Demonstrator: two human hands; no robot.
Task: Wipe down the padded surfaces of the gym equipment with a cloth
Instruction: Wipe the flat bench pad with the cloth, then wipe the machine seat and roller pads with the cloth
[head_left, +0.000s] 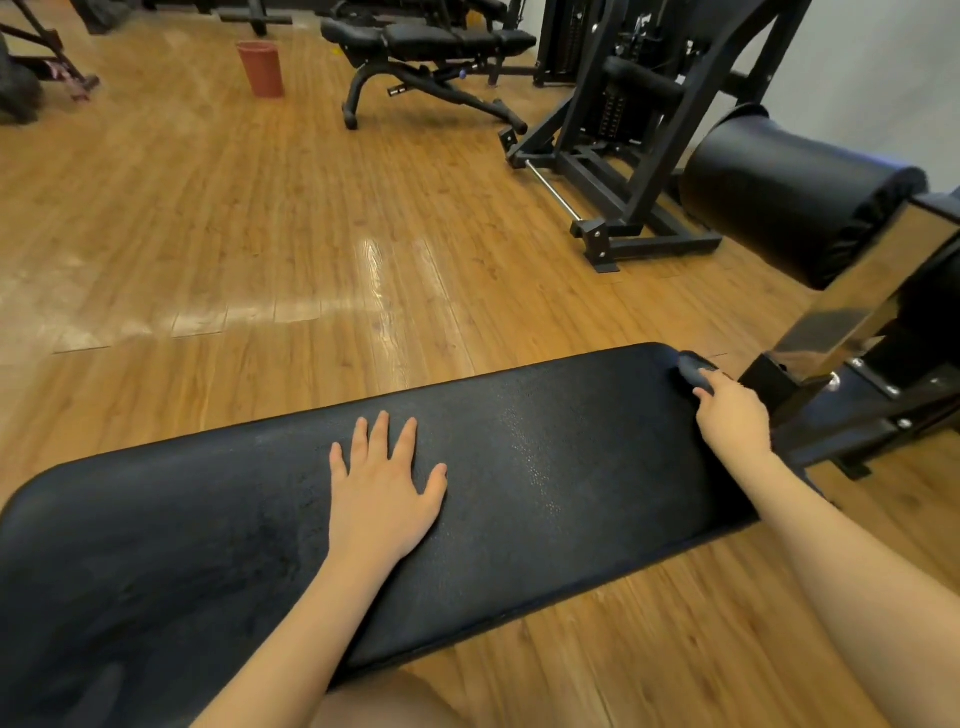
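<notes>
A long black padded bench (545, 467) stretches across the lower half of the head view. My left hand (382, 488) lies flat on the middle of the pad with its fingers spread. At the pad's far right corner my right hand (730, 410) grips a small dark cloth (693, 371) and holds it against the pad's edge. Most of the cloth is bunched under the fingers. A large black roller pad (779, 192) juts out on a metal arm to the right.
Wooden floor (260, 234) spreads out beyond the bench. A black adjustable bench (431, 47) stands at the back, a brown bin (262, 67) to its left. A black weight machine frame (623, 156) stands at the back right.
</notes>
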